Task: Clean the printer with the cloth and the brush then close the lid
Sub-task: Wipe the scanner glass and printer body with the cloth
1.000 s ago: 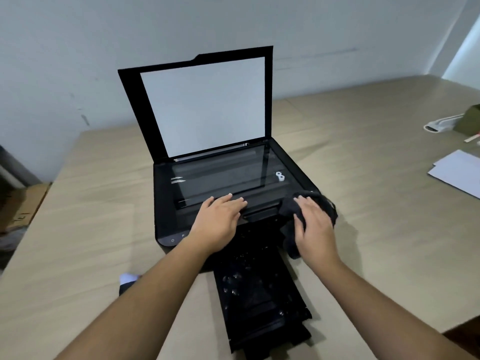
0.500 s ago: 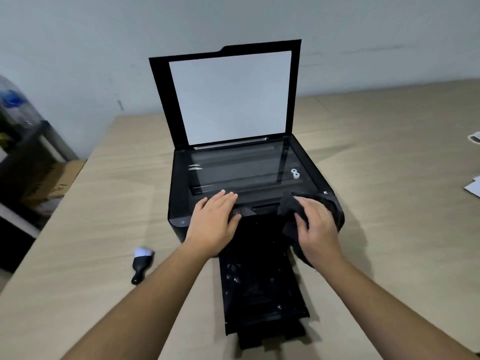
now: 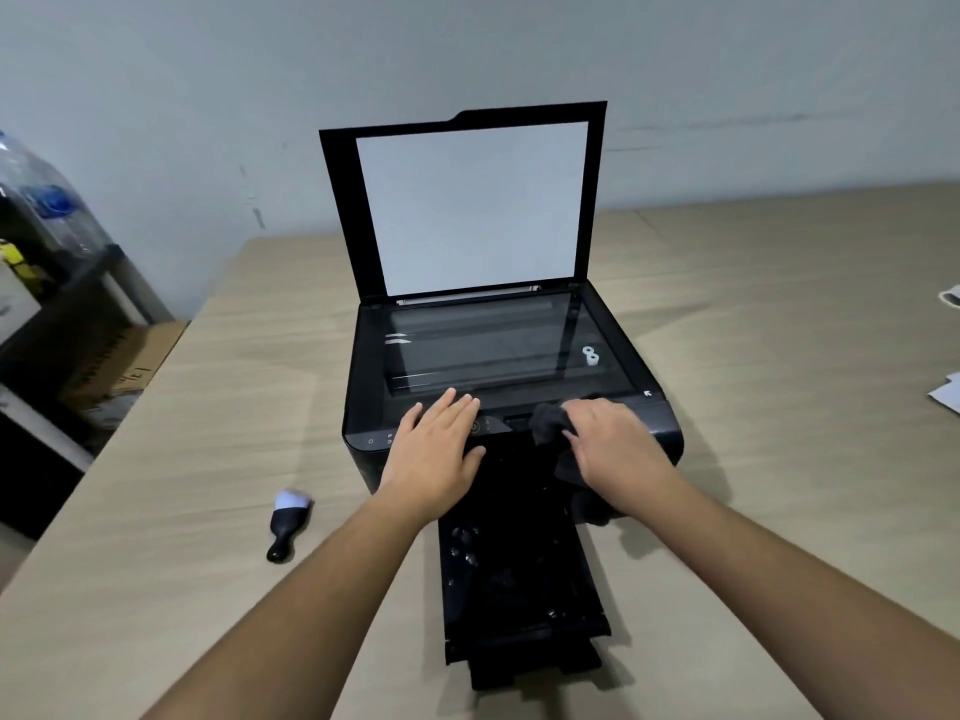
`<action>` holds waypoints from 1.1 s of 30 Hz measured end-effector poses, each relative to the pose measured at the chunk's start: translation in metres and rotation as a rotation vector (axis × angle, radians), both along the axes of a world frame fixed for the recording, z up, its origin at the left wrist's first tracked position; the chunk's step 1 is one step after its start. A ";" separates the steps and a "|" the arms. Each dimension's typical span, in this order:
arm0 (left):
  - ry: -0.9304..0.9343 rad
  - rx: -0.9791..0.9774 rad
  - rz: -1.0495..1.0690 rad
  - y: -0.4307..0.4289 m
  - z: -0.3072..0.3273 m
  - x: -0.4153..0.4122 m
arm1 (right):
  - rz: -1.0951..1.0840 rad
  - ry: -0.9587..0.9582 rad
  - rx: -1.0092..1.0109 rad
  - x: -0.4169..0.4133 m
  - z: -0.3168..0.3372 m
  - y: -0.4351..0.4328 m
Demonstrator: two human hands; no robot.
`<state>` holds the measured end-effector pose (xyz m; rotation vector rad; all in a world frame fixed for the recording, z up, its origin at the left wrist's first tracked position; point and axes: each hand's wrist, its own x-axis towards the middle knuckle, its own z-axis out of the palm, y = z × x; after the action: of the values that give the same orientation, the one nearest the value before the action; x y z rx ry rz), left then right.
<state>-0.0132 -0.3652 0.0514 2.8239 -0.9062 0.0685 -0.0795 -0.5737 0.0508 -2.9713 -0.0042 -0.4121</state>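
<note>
A black printer (image 3: 618, 350) stands on the table with its scanner lid (image 3: 472, 205) raised upright, white backing facing me. My left hand (image 3: 439, 449) lies flat on the front control panel, fingers together. My right hand (image 3: 615, 446) presses a dark cloth (image 3: 548, 426) against the printer's front right edge, part of the cloth hanging below the hand. A small black brush with pale bristles (image 3: 288, 522) lies on the table left of the printer. The black output tray (image 3: 519, 579) sticks out toward me between my arms.
The wooden table (image 3: 779, 356) carries white papers (image 3: 948, 394) at its right edge. Two small white rollers (image 3: 589, 354) sit on the scanner glass. A dark shelf with a large water bottle (image 3: 47, 210) and a cardboard box (image 3: 114, 361) stand left of the table.
The view has swung left, bringing the brush and shelf into sight. My right hand has slid the cloth slightly left along the front edge. My left hand stays on the panel.
</note>
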 end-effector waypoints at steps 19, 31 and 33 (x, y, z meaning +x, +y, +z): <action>-0.023 0.054 -0.187 -0.049 -0.005 -0.013 | -0.213 -0.277 0.271 -0.030 -0.054 -0.032; -0.052 -0.066 -0.180 -0.038 -0.004 -0.008 | -0.421 -0.393 0.413 -0.034 -0.059 -0.040; -0.043 -0.086 -0.183 -0.037 -0.005 -0.006 | -0.157 -0.337 0.233 -0.034 -0.063 -0.032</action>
<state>-0.0188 -0.4019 0.0467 2.6575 -1.1382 0.1416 -0.1134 -0.6058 -0.0117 -2.6482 0.2265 -0.8635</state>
